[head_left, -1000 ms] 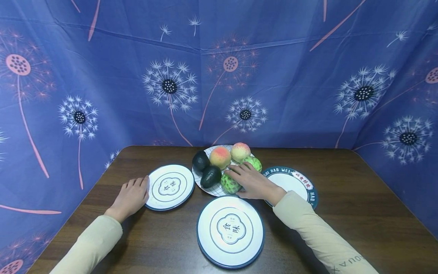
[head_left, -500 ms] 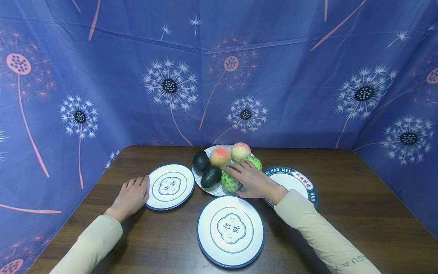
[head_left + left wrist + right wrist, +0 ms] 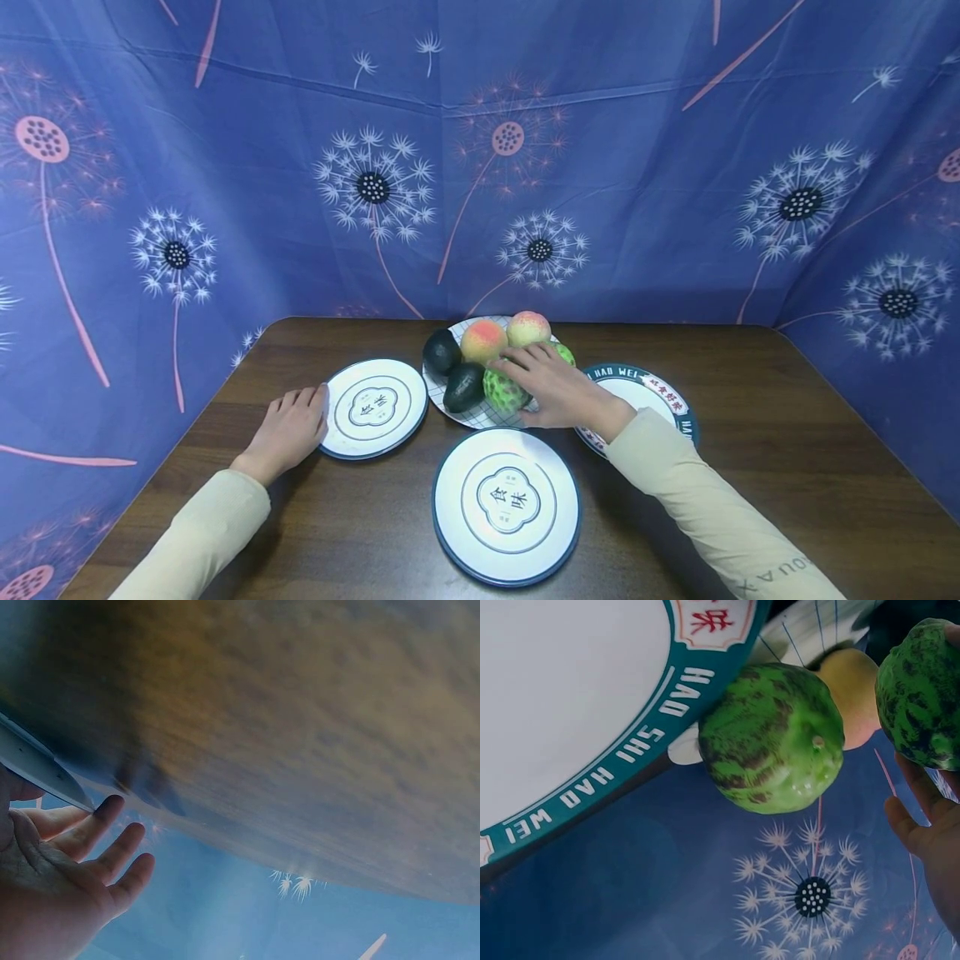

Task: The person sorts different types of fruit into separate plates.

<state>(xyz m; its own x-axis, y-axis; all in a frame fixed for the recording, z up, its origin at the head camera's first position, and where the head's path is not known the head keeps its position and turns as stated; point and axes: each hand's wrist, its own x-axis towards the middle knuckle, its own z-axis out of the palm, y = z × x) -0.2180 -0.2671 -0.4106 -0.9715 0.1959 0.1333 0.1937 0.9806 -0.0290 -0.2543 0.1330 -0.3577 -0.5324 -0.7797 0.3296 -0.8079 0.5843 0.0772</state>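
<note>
Head view — the far green fruit (image 3: 566,354) is mostly hidden behind the right hand (image 3: 561,388); the sleeve (image 3: 667,460) covers part of the teal-rimmed plate (image 3: 637,393). Left wrist view — tabletop (image 3: 322,742) blurred, left plate (image 3: 37,765) cut off by the left edge.

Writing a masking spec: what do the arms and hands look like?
Left hand and right hand: bare, no gloves. Left sleeve and right sleeve: long, pale cream, reaching the wrists. The right carries dark lettering, partly cut off by the frame.
</note>
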